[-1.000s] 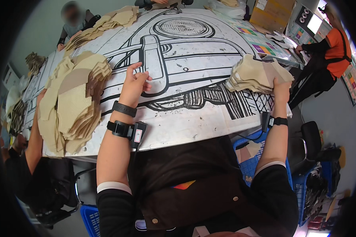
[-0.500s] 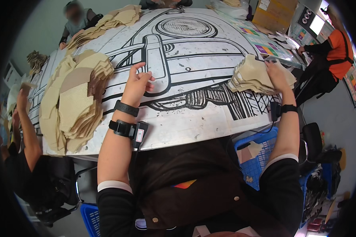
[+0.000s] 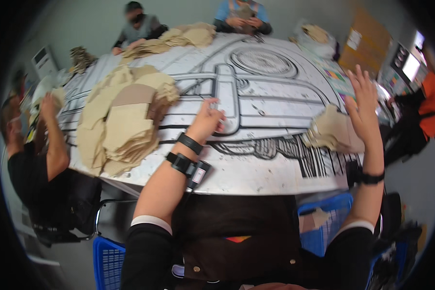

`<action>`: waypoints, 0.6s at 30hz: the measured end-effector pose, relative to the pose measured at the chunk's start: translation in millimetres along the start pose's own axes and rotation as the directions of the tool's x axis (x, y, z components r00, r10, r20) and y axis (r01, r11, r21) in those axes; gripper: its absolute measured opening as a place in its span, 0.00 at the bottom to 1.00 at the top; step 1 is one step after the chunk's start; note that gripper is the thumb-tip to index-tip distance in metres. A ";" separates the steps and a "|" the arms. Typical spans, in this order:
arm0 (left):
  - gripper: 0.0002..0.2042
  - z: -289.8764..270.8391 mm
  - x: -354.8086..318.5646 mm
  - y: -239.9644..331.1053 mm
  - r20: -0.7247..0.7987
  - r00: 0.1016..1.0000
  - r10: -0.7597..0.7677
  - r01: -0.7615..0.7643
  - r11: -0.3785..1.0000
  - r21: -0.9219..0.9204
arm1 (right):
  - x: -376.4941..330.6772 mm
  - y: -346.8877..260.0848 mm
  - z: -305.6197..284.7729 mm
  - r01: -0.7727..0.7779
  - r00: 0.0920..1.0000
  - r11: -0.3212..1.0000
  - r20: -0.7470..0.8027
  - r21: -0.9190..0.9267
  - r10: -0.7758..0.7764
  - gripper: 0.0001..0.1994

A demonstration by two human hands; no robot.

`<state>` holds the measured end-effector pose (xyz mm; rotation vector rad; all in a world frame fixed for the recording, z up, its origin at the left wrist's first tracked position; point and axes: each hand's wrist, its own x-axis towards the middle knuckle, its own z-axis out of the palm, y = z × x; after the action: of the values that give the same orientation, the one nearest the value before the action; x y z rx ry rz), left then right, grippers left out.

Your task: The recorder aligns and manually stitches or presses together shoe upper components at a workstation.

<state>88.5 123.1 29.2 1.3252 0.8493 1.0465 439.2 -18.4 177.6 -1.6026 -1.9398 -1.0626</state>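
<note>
At the table (image 3: 256, 176), the left hand (image 3: 207, 120) curls loosely, the right hand (image 3: 364, 112) spreads, both empty; the wrist label (image 3: 198, 175) is illegible.

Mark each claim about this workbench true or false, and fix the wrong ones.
1. The right hand is raised with its fingers spread. True.
2. The larger stack of beige pieces lies to the right of the left hand. False: it lies to the left of it.
3. The table has a black line drawing on its white surface. True.
4. Both wrists are bare. False: black bands are worn on both.
5. A smaller stack of beige pieces lies near the right hand. True.
6. The person in orange is at the left of the picture. False: that person is at the right.
</note>
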 end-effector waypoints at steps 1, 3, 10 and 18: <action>0.21 -2.4 -1.2 -2.8 0.001 1.000 -0.005 0.005 1.000 0.030 | 12.0 -26.2 -16.6 0.073 0.994 0.992 -0.093 0.103 -0.063 0.23; 0.21 -1.3 -1.2 -6.2 0.016 1.000 -0.019 0.018 0.999 0.045 | 28.4 -72.3 -52.6 0.201 0.958 0.960 -0.246 0.197 -0.150 0.21; 0.20 -0.3 -3.6 -14.3 0.033 0.998 -0.059 0.058 0.998 0.031 | 50.8 -134.9 -122.4 0.530 0.831 0.634 -0.492 0.563 -0.259 0.16; 0.18 11.8 -6.2 -0.6 0.091 0.991 -0.099 0.091 0.993 0.081 | 54.6 -134.7 -96.7 0.704 0.656 0.220 -0.737 0.675 0.163 0.15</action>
<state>97.6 113.3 29.1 1.3740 0.8792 0.8772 281.7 -63.8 237.8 -0.0008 -1.6829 -0.2272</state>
